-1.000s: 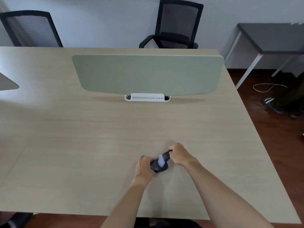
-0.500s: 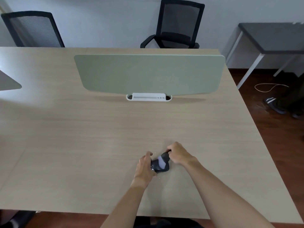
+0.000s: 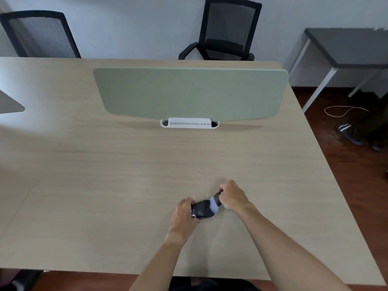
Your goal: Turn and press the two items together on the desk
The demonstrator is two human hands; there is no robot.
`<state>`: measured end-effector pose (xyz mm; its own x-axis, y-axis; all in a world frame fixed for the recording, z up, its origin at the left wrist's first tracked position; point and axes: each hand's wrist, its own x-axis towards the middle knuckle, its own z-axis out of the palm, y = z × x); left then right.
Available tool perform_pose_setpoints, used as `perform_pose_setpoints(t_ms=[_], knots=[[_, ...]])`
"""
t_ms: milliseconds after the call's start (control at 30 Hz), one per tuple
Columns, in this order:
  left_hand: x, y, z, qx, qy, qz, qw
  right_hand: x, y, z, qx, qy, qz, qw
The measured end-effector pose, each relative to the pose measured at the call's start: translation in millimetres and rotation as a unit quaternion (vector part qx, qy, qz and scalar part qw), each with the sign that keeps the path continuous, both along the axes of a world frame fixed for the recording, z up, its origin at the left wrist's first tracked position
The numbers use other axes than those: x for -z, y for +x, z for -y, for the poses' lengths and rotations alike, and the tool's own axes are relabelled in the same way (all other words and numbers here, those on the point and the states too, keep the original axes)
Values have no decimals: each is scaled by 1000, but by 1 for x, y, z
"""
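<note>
Left hand (image 3: 183, 215) and right hand (image 3: 232, 197) grip opposite ends of a dark sock (image 3: 204, 210). It rests on the wooden table (image 3: 126, 175).

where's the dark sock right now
In the head view, the dark sock lies on the wooden table near its front edge, held between the left hand and right hand.

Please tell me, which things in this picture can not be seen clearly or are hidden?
- Head view: the dark bundle with a grey band is small and blurred; what it is stays unclear.
- Its ends are covered by the left hand and the right hand.
- The fingertips of both hands are hidden behind the bundle.
- The grey panel is cut off by the left edge.
- The side table is cut off by the right edge.
</note>
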<state>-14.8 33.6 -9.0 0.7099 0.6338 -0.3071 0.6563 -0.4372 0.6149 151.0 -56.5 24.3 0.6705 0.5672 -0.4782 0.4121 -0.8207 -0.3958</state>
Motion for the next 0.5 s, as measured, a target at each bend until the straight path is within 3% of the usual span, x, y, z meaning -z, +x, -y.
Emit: perform_pose_setpoints(t_ms=[200, 400, 500], knots=[[1, 2, 6, -23, 39, -12, 999, 0, 1, -5, 18, 91, -81, 992], [-1, 9, 3, 6, 71, -76, 995, 0, 6, -1, -1, 2, -3, 1000], [-3, 10, 2, 17, 106, -115, 988, -5, 9, -8, 44, 60, -12, 997]])
